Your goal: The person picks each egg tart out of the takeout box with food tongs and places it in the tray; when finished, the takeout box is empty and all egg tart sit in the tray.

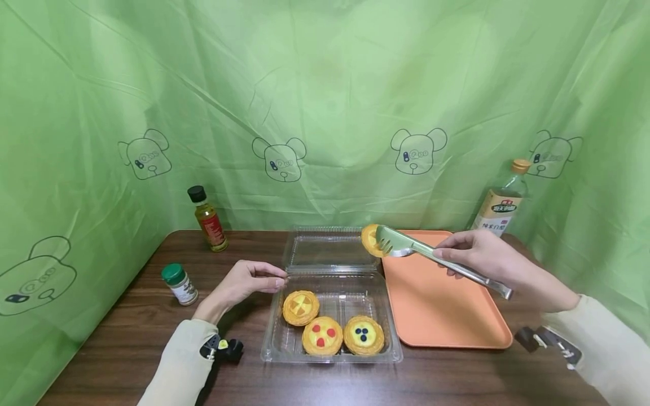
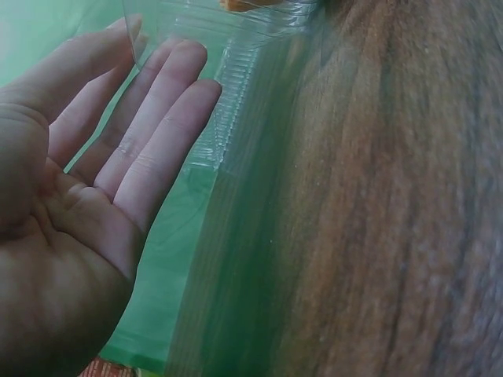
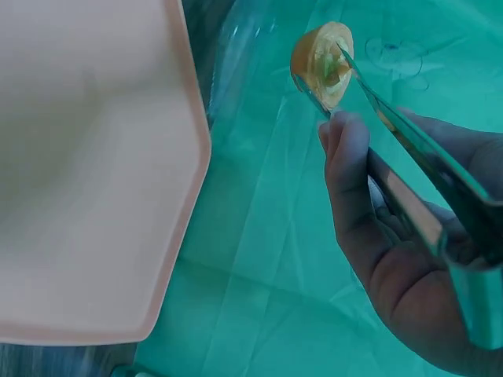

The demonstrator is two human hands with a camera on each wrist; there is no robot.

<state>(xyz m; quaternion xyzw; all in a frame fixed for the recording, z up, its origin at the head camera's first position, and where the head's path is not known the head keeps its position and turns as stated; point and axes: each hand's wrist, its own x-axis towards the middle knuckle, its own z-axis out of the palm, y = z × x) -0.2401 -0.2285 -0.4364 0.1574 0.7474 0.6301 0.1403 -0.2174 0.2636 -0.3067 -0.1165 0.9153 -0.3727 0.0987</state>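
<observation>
My right hand (image 1: 479, 256) grips metal tongs (image 1: 424, 250), left hand (image 1: 246, 283) pinches clear clamshell (image 1: 284, 356) at its edge; tonged custard tart (image 1: 370, 239) likely light, flaky, best clasped softly by its sides.

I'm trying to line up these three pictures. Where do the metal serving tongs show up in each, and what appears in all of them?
Head: right of centre, the metal serving tongs slant down rightward, in the right hand, an egg tart at their tips.
Left wrist: not in it.
Right wrist: right half, running from the upper middle towards the right edge.
Shared landmark: the green curtain.
</observation>
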